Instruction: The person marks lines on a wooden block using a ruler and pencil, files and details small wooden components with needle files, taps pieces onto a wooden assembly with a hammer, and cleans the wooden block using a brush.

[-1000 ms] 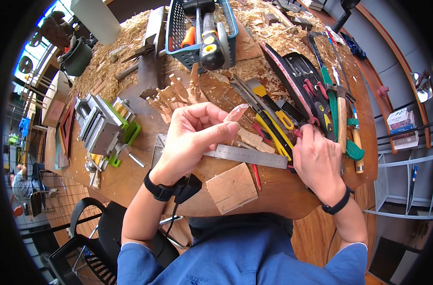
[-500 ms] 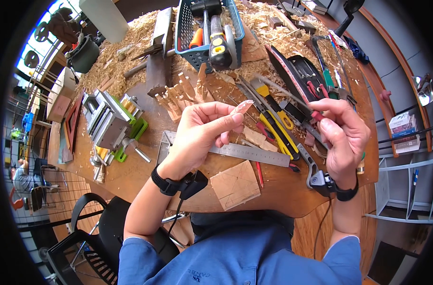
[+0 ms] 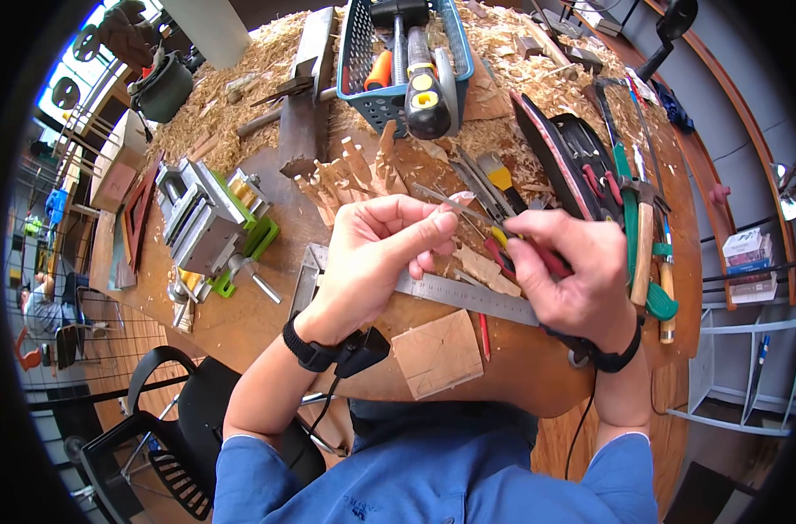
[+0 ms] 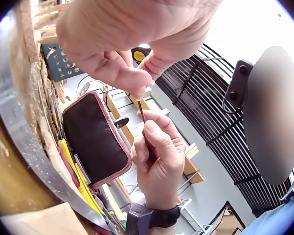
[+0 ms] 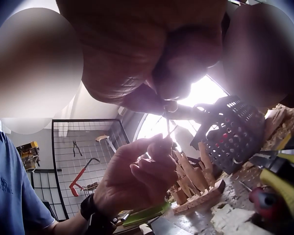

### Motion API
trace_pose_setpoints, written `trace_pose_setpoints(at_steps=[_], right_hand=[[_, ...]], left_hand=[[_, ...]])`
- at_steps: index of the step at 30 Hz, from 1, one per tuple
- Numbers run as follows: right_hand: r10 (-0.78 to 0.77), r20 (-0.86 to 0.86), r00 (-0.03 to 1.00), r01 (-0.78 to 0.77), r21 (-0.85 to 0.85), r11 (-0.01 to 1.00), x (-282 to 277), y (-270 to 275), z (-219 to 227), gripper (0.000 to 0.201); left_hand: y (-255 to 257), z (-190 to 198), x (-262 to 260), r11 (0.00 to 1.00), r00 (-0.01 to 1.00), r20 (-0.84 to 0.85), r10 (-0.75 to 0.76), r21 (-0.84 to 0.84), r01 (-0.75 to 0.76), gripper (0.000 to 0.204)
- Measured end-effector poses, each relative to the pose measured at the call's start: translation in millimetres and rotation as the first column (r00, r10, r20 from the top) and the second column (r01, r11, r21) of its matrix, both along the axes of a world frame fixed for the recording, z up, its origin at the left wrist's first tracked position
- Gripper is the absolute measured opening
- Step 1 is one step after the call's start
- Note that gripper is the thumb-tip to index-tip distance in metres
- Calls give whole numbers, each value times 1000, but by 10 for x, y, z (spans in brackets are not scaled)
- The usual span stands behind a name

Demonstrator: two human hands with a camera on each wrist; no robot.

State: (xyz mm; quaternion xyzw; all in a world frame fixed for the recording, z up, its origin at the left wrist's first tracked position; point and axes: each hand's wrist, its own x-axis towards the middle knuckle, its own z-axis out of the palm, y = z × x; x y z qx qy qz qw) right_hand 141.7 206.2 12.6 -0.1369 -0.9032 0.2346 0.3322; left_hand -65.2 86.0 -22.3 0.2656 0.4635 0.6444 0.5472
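Observation:
Between thumb and fingertips my left hand (image 3: 372,253) pinches a small pale wood piece (image 3: 460,200) above the bench. My right hand (image 3: 577,271) has its fingers curled round the dark red handle (image 4: 149,148) of a thin metal tool. The tool's narrow shaft (image 4: 141,110) reaches to the fingertips of the left hand (image 4: 132,34) in the left wrist view, by the wood piece; exact contact cannot be told. A wooden carving with several upright finger-like prongs (image 3: 354,172) stands behind the left hand.
A steel ruler (image 3: 476,298), square wood board (image 3: 437,354) and red pencil (image 3: 484,337) lie below the hands. Farther back stands a blue tool basket (image 3: 363,109) among shavings. A vise (image 3: 201,214) sits left; a tool case (image 3: 559,157) and hammer (image 3: 642,240) lie right.
My right hand has lifted the red-handled tool from among the tools on the right and brought it left to the wood piece. My left hand keeps its pinch.

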Motion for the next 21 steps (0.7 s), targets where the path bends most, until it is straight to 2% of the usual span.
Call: trace_pose_setpoints(at_steps=[2, 3, 4, 6, 10, 15, 21], right_hand=[[71, -111, 991, -63, 75, 995, -69, 27, -139, 26], [81, -56, 995, -74, 106, 992, -32, 34, -130, 34], [93, -70, 993, -84, 128, 988, -25, 48, -160, 38], [104, -13, 994, -102, 121, 987, 4, 61, -145, 42], [136, 21, 990, -137, 58, 989, 14, 49, -141, 42], [169, -9, 986, -169, -108, 980, 15, 50, -183, 35], [56, 47, 997, -55, -35, 998, 35, 71, -125, 33]], left_hand=[[-7, 15, 21, 999, 993, -113, 29, -22, -32, 19], [-9, 28, 28, 999, 990, -134, 31, -38, -37, 19], [-4, 34, 28, 999, 990, -136, 31, -38, -37, 19], [-16, 32, 38, 999, 991, -129, 23, -38, -28, 16], [1, 19, 41, 998, 991, -120, 56, -27, -60, 10], [-16, 16, 18, 997, 991, -116, 61, -41, -66, 8], [-16, 44, 4, 996, 993, -96, 72, -49, -77, 8]])
